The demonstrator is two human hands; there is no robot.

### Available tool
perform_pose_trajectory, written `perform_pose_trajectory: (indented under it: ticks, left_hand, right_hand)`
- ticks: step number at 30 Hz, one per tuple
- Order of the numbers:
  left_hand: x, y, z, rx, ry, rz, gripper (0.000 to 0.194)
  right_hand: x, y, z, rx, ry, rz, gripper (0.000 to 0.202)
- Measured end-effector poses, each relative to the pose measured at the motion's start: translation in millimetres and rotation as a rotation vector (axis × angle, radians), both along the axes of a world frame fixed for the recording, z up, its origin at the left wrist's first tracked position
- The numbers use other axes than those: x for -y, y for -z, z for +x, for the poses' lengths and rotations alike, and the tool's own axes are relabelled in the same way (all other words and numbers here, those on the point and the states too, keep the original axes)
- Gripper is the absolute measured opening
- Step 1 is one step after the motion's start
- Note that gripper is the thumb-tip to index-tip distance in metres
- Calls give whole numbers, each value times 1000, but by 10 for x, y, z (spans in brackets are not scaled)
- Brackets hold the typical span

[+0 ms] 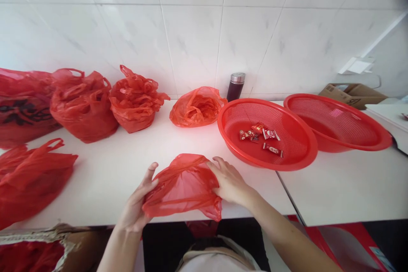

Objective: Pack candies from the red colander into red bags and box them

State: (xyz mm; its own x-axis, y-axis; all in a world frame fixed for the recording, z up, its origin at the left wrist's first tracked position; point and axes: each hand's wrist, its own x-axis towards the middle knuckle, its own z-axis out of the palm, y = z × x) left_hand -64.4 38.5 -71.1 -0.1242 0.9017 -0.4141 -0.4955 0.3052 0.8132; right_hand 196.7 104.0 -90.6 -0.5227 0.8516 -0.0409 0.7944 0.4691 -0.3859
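Observation:
Both hands are around a thin red plastic bag at the front edge of the white table. My left hand holds the bag's left side, its thumb raised and some fingers hidden behind the plastic. On the other side, my right hand grips the bag's right edge, with part of its fingers inside or behind the film. The bag's mouth looks spread. Right of the hands, a red mesh basket holds several small wrapped candies.
Full red bags line the left side, one more nearer the front. A loose red bag and a dark bottle stand by the wall. A second basket and a cardboard box are at right. An open sack sits below.

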Motion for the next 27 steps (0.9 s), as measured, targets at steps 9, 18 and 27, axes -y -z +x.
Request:
perform_pose_trajectory:
  ticks: [9, 18, 27]
  left_hand:
    - [35, 114, -183, -1155, 390, 245, 41]
    - [-51, 60, -159, -1042, 507, 332, 37]
    - [-89, 203, 34, -332, 323, -31, 38]
  right_hand:
    - [-58, -294, 347, 73, -160, -96, 90]
    - [179, -421, 656, 259, -180, -42, 84]
    - [17, -1421, 958, -249, -347, -370, 55]
